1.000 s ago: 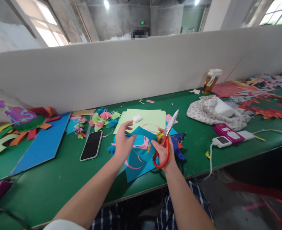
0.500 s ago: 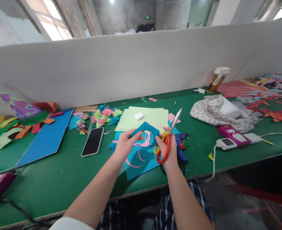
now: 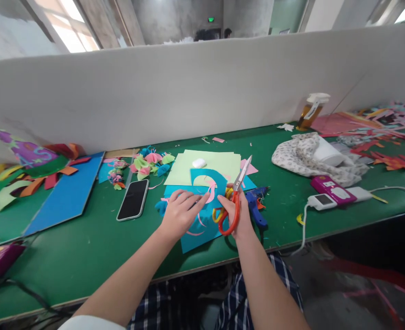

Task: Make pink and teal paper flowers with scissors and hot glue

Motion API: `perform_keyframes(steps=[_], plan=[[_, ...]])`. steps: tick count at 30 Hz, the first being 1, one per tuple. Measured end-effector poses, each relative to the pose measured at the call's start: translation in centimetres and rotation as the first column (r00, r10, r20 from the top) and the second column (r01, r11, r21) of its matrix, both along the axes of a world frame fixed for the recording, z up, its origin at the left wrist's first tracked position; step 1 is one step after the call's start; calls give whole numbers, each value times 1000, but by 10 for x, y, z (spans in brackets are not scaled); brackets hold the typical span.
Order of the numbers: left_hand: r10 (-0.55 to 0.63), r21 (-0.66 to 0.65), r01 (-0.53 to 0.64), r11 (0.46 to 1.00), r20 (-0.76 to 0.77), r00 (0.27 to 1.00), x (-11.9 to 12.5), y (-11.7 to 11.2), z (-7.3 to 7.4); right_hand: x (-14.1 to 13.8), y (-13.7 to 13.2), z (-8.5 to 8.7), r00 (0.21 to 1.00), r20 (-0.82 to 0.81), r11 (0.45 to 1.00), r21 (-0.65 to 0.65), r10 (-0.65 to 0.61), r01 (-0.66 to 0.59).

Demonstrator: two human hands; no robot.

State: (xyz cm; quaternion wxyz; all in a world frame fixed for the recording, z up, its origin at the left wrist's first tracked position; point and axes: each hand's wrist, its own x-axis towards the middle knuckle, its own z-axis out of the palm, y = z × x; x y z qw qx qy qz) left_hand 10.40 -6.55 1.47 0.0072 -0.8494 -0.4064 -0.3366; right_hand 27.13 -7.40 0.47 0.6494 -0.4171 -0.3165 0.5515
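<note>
My right hand (image 3: pixel 241 213) is closed around scissors (image 3: pixel 236 208) with red and yellow handles, their blades pointing up and away. Between its thumb and fingers it also pinches a curved blue paper piece (image 3: pixel 213 176), raised over the stack. My left hand (image 3: pixel 181 214) holds nothing visible; its fingers stretch toward the blue piece and a curled pink paper strip (image 3: pixel 210 193). Under the hands lie blue paper sheets (image 3: pixel 188 243) with thin pink strips. Pale green sheets (image 3: pixel 178 169) lie behind, carrying a small white case (image 3: pixel 199 163).
A blue glue gun (image 3: pixel 257 211) lies right of my right hand. To the left are a phone (image 3: pixel 133 200), paper flowers (image 3: pixel 152 162), a blue board (image 3: pixel 70 195) and a purple party hat (image 3: pixel 34 156). Farther right are a patterned cloth (image 3: pixel 292 158) and an amber bottle (image 3: pixel 310 114).
My left hand has let go of the blue paper piece and its fingers have straightened. The piece has turned in my right hand, its curved shape now showing. The scissors stay in my right hand.
</note>
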Motion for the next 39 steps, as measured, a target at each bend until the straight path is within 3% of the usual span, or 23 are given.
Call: perform_keyframes(steps=[2,5,10,13,16,18,19,20,21,23,24,29,31,33,36,39], plan=[[114,-170,-80,982,198,974,-5,-5,-4,0,1,0,1000,6,999,-20,-24,25],[266,-288,-166,943,353,897,-13,-12,-14,-1,1,-1,1000,18,999,-39,-14,15],[328,-476,-86,875,454,828,-19,-17,-29,-3,-1,-5,996,65,998,-36,59,-56],[380,-451,-135,882,513,770,-14,-37,-25,-3,-2,-6,988,103,993,-28,114,-111],[399,-323,-246,914,603,690,0,-71,-13,-4,-2,-6,978,137,987,-2,159,-160],[292,-254,-168,952,604,742,11,-88,-3,-4,-1,-6,972,156,983,19,176,-181],[194,-246,-68,967,538,820,16,-91,1,-5,-1,-6,969,165,981,29,185,-193],[172,-261,-47,964,484,858,20,-91,4,-5,0,-6,965,174,978,41,196,-206],[221,-317,-77,945,449,866,23,-88,6,-5,0,-7,961,183,974,52,209,-222],[370,-550,-108,828,391,843,24,-75,6,-5,1,-8,950,202,964,74,237,-256],[391,-612,-93,786,374,841,24,-69,5,-5,1,-9,945,212,958,83,251,-273],[342,-813,155,561,399,851,19,-54,-3,-8,-1,-9,925,257,943,111,278,-315],[389,-830,214,515,449,804,20,-53,-5,-9,-1,-9,928,275,949,119,251,-292],[487,-826,225,517,500,716,20,-51,-5,-9,1,-11,934,299,962,129,194,-241],[610,-789,227,570,592,526,19,-43,-1,-8,4,-18,931,355,976,157,90,-154],[640,-730,238,641,680,358,15,-31,10,-9,5,-24,904,426,976,175,42,-128]])
